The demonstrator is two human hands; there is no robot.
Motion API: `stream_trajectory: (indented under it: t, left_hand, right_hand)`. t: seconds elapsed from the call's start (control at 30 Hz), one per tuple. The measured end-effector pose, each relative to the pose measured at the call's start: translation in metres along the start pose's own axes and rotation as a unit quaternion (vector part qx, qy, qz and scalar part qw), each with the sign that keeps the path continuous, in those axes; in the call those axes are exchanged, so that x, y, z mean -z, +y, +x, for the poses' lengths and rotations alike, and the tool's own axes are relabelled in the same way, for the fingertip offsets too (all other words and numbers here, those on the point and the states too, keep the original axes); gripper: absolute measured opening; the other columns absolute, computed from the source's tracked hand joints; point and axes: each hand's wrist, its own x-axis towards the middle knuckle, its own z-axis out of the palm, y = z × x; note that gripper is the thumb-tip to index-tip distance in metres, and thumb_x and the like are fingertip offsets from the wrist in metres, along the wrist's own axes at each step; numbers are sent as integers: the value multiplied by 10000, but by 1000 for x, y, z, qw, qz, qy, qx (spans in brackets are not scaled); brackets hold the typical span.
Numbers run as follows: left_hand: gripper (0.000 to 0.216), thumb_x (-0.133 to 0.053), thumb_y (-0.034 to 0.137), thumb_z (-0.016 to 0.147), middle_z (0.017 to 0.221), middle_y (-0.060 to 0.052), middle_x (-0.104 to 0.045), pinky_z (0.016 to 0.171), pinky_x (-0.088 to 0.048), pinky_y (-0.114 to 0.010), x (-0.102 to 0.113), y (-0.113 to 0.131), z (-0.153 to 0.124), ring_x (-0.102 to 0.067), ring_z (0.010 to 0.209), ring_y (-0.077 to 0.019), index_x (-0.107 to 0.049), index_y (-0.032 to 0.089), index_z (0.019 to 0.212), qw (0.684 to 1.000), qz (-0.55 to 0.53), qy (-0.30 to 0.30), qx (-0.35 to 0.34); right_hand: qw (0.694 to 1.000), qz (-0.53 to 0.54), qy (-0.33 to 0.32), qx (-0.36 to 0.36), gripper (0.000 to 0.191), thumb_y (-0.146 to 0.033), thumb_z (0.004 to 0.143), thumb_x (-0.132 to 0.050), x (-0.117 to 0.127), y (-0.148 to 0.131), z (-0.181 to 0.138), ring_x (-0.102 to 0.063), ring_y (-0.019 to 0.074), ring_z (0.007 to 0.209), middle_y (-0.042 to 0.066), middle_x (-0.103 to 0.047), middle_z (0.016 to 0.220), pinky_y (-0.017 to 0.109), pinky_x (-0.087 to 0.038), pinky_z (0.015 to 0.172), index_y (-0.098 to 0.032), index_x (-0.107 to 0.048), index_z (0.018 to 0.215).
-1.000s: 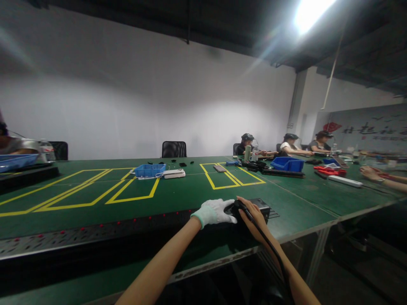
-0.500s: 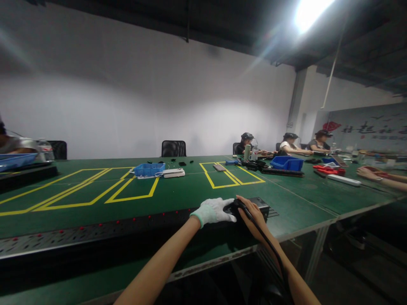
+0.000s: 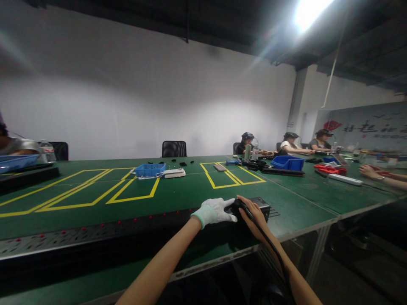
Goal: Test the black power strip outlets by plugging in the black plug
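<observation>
One green table carries everything we note. Along its near edge runs a power strip, ending in a black box towards the near right corner. Our gloved left hand lies flat on the strip, fingers spread. Our bare right hand has its fingers closed around a black plug at the box, and its cable trails back over the wrist.

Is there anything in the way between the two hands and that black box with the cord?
No, nothing is in the way. The gloved left hand already rests on the black box at the near edge of the green table. The bare right hand is on it too, by the black cord.
</observation>
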Motion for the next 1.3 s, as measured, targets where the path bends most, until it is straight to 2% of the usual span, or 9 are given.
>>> stream_trajectory:
  t: [0.4,1.3]
  left_hand:
    - [832,-298,824,684,1177,-78,-560,829,-436,-397,6,4,-1,-561,1047,-323,-251,390,1393,999,-10,-28,19]
    - [829,-281,821,694,1181,-82,-559,825,-440,-397,7,5,-3,-562,1046,-324,-256,378,1395,1000,-9,-22,19]
  right_hand:
    - [1000,-5,4,-2,394,-275,890,-414,0,0,0,-549,181,1091,30,-576,1214,342,-426,930,-264,-430,1284]
    - [1000,-9,5,-4,394,-274,887,-410,1,-1,0,-555,186,1083,29,-582,1206,349,-434,924,-271,-439,1280]
